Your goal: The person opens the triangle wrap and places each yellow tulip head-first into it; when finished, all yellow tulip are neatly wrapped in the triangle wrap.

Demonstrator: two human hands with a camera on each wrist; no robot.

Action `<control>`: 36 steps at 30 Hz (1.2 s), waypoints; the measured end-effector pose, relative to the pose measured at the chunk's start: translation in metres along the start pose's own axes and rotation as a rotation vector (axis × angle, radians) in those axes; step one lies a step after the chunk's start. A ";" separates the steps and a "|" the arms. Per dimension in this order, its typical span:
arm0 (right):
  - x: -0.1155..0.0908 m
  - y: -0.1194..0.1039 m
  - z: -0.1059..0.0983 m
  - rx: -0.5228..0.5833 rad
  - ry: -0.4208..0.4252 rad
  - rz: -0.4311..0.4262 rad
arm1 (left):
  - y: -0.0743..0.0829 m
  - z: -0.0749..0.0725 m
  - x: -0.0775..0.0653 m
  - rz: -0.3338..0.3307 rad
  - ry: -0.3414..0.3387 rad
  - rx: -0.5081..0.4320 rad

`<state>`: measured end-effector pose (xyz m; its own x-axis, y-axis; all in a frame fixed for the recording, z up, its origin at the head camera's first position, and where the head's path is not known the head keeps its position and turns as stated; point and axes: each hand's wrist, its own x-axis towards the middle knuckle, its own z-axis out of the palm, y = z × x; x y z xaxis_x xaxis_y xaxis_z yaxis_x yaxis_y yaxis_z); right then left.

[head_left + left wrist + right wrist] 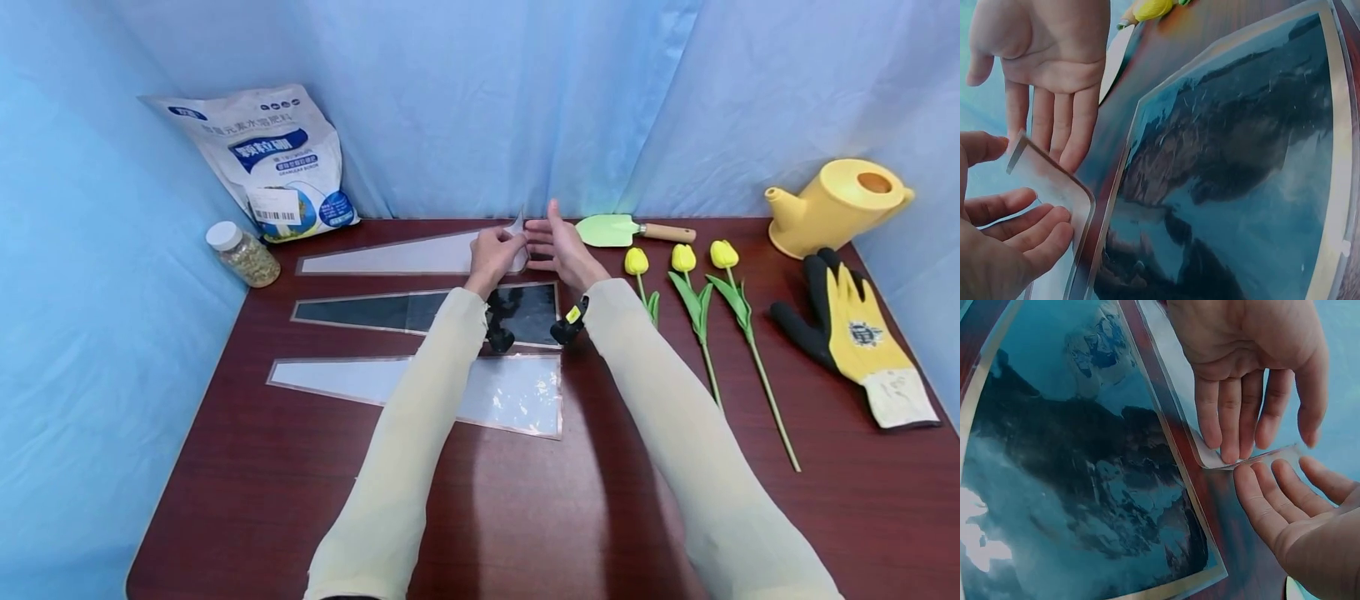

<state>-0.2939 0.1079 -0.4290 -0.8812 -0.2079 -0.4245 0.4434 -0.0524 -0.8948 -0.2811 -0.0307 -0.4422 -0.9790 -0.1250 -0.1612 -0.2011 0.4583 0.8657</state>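
My left hand is at the wide right end of the farthest tapered white sheet, which has a clear border. That end bends up off the table. In the right wrist view, the left fingers lie fairly straight against the inner face of the raised end, the thumb apart from them. On its outer side is my right hand, fingers extended and palm toward the sheet; its fingertips are at the raised end. Nearer me lie a dark tapered sheet and another white one.
A fertilizer bag and a lidded jar stand at the back left. Rightward are a green trowel, yellow tulips, a yellow watering can and a work glove. Blue curtains hang behind the table.
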 end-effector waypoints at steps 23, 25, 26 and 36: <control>0.012 0.004 -0.004 -0.007 0.077 0.022 | -0.002 0.000 -0.001 -0.062 0.122 -0.045; 0.014 0.004 -0.006 -0.020 0.081 0.037 | -0.002 0.001 -0.001 -0.070 0.130 -0.053; 0.015 0.004 -0.007 -0.033 0.084 0.044 | -0.003 0.001 -0.001 -0.073 0.134 -0.054; 0.021 0.002 0.006 -0.296 0.150 0.018 | -0.004 0.001 -0.004 -0.061 0.135 -0.065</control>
<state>-0.3104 0.0972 -0.4386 -0.8978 -0.0589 -0.4365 0.4116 0.2406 -0.8791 -0.2766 -0.0308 -0.4453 -0.9506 -0.2700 -0.1532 -0.2533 0.3892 0.8857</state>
